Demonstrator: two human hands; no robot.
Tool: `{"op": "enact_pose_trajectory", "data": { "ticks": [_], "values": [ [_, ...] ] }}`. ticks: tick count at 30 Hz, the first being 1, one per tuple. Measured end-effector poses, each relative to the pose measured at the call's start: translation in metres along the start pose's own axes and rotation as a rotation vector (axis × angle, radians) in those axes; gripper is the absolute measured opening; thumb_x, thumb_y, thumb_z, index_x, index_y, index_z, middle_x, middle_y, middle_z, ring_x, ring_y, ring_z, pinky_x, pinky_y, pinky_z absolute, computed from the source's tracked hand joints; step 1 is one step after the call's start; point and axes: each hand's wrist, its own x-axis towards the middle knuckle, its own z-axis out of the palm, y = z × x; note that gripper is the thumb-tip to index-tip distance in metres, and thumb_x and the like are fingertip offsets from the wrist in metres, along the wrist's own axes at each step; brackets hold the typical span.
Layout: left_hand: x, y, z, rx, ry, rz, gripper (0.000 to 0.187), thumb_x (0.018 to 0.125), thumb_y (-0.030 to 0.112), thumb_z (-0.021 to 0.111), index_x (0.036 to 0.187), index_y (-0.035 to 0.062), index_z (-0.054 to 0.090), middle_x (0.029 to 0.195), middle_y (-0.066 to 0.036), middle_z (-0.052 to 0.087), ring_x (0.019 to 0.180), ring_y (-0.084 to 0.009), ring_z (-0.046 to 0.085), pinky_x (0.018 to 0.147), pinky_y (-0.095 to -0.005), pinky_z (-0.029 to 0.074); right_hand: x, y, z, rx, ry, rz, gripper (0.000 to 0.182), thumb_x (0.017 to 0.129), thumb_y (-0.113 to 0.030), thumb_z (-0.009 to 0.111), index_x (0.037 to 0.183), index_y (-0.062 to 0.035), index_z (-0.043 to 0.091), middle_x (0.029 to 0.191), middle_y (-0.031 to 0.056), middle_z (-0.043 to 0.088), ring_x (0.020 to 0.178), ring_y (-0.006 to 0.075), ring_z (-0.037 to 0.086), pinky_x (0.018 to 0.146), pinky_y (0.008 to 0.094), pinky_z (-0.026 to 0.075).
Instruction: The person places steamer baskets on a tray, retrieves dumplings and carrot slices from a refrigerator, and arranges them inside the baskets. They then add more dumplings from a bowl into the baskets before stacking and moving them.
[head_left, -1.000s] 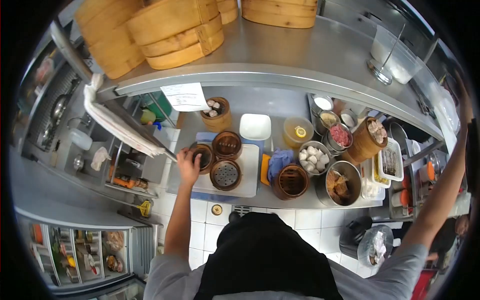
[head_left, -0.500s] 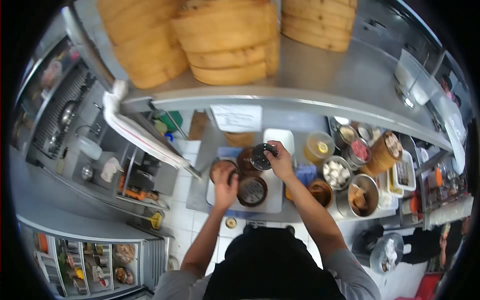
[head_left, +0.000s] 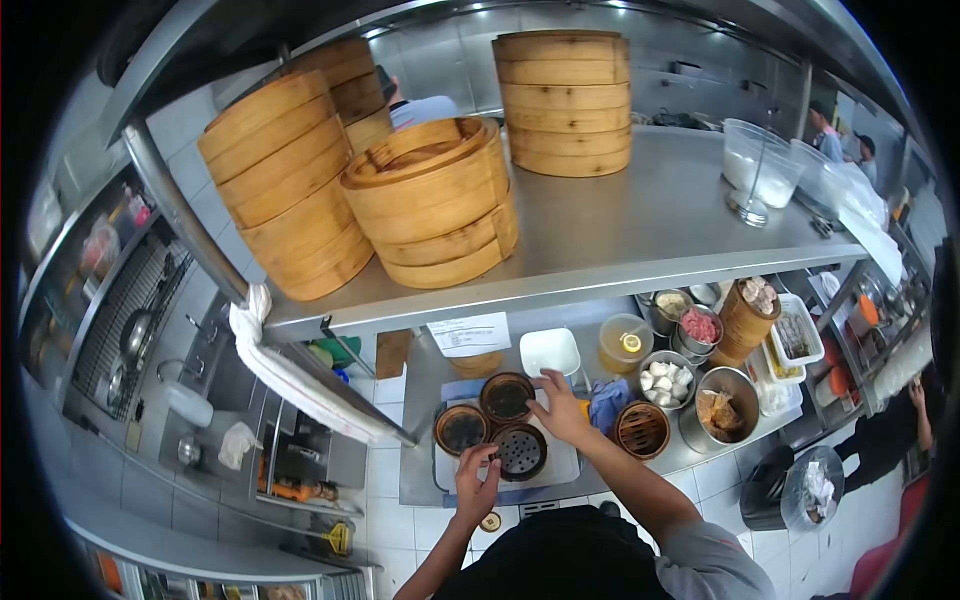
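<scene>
Three small round steamer baskets sit grouped on a white board. The front basket [head_left: 521, 453] has a pale perforated liner in its bottom. Dark liners lie in the left basket [head_left: 462, 430] and the back basket [head_left: 508, 398]. My left hand [head_left: 476, 486] is at the left edge of the front basket, thumb and fingers apart. On the other side, my right hand [head_left: 562, 408] is by the right rim of the back basket, fingers spread and nothing held in them.
Right of the baskets are a blue cloth [head_left: 608, 405], a slatted basket [head_left: 641, 430], a bowl of white pieces [head_left: 665, 380] and a metal pot [head_left: 720, 408]. A white container [head_left: 549, 352] stands behind. Overhead, a steel shelf [head_left: 600, 225] carries tall bamboo steamers [head_left: 565, 105].
My right hand has let go of the black perforated disc; a dark disc now lies in the back basket. My left hand moved from the left basket to the front one. The view tilted up.
</scene>
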Motion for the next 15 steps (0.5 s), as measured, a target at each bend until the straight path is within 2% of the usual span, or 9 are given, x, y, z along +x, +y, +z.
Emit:
{"op": "enact_pose_trajectory", "data": {
  "ticks": [1,2,3,4,5,7,8,12,15],
  "values": [
    [0.005,0.002,-0.002,0.045,0.0,0.055,0.024,0.089,0.002,0.065,0.113,0.0047,0.067,0.109,-0.014,0.065,0.093,-0.024,0.063,0.08,-0.0335,0.051,-0.013,-0.009,-0.025,-0.012,-0.08,0.064,0.04,0.086,-0.018,0.074,0.121,-0.0041,0.061,0.13,0.0188,0.054,0.107,0.0327,0.062,0.086,0.038,0.053],
    [0.007,0.003,0.004,0.071,-0.026,0.107,0.025,0.089,0.001,0.064,0.114,0.0041,0.066,0.107,-0.013,0.065,0.088,-0.0221,0.063,0.077,-0.0321,0.051,-0.022,-0.012,-0.046,-0.039,-0.054,0.103,0.04,0.086,-0.018,0.074,0.121,-0.0041,0.061,0.13,0.0188,0.054,0.107,0.0327,0.062,0.086,0.038,0.053],
    [0.014,-0.013,0.013,0.04,0.008,0.24,0.024,0.09,0.002,0.064,0.114,0.0029,0.066,0.104,-0.011,0.065,0.083,-0.0183,0.061,0.075,-0.0314,0.05,-0.038,-0.012,-0.071,0.104,-0.144,0.123,0.039,0.087,-0.018,0.074,0.121,-0.0042,0.061,0.125,0.0165,0.059,0.102,0.0271,0.063,0.082,0.0355,0.054],
    [0.021,0.009,0.014,-0.07,-0.059,0.086,0.022,0.091,0.002,0.062,0.114,0.0036,0.066,0.105,-0.008,0.065,0.085,-0.0156,0.061,0.075,-0.0306,0.049,-0.066,-0.018,-0.1,0.254,-0.214,0.172,0.038,0.087,-0.017,0.074,0.121,-0.0043,0.062,0.12,0.0142,0.063,0.097,0.0214,0.065,0.078,0.0331,0.054],
    [0.028,0.014,0.022,-0.156,-0.085,0.08,0.021,0.094,0.003,0.06,0.114,0.0034,0.066,0.106,-0.007,0.065,0.088,-0.0143,0.06,0.077,-0.0297,0.049,-0.082,-0.032,-0.138,0.21,-0.329,0.287,0.035,0.089,-0.017,0.075,0.119,-0.0043,0.063,0.109,0.0086,0.069,0.095,0.0135,0.064,0.08,0.0314,0.053],
    [0.04,0.063,0.034,-0.303,-0.143,0.071,0.027,0.091,-0.005,0.055,0.117,-0.0007,0.063,0.114,-0.01,0.062,0.101,-0.0174,0.061,0.09,-0.0316,0.049,-0.125,-0.034,-0.184,0.502,-0.269,0.414,0.028,0.093,-0.011,0.07,0.119,-0.003,0.064,0.111,0.005,0.069,0.098,0.0123,0.065,0.089,0.0289,0.052],
    [0.046,0.057,0.041,-0.289,-0.19,0.139,0.03,0.09,-0.008,0.052,0.118,-0.0022,0.061,0.116,-0.012,0.061,0.104,-0.0186,0.061,0.092,-0.0322,0.049,-0.141,-0.042,-0.21,0.516,-0.204,0.461,0.025,0.094,-0.007,0.068,0.118,-0.0023,0.063,0.112,0.0051,0.069,0.101,0.0127,0.065,0.09,0.0291,0.052],
    [0.055,0.097,0.08,-0.307,-0.378,0.239,0.029,0.097,-0.003,0.053,0.126,-0.001,0.057,0.119,-0.01,0.061,0.106,-0.0152,0.06,0.089,-0.0277,0.048,-0.19,-0.062,-0.289,0.559,-0.017,0.612,0.024,0.094,-0.003,0.066,0.118,-0.0017,0.063,0.114,0.0047,0.067,0.104,0.0129,0.064,0.09,0.0295,0.052],
    [0.056,0.126,0.117,-0.326,-0.431,0.242,0.027,0.092,-0.005,0.055,0.118,-0.0012,0.062,0.114,-0.012,0.062,0.1,-0.0182,0.062,0.083,-0.0306,0.05,-0.198,-0.051,-0.333,0.523,0.037,0.695,0.024,0.094,-0.001,0.064,0.118,-0.0013,0.063,0.114,0.0042,0.066,0.104,0.0131,0.064,0.09,0.0296,0.052]
  ]
}}
